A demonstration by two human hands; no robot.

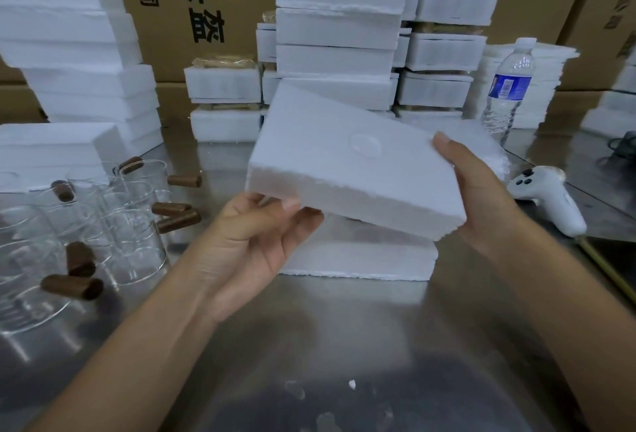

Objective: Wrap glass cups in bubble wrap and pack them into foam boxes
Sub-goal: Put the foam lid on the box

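A white foam box half (347, 163) is held tilted just above a second foam half (361, 256) on the steel surface (344, 328), its long axis running left to right, left hand (254, 242) gripping the near-left corner, right hand (478, 191) clasping the right end

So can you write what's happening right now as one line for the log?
step: closing foam box | left hand: holds foam lid | right hand: holds lid | foam base: on table, under lid | glass cups: unwrapped, left
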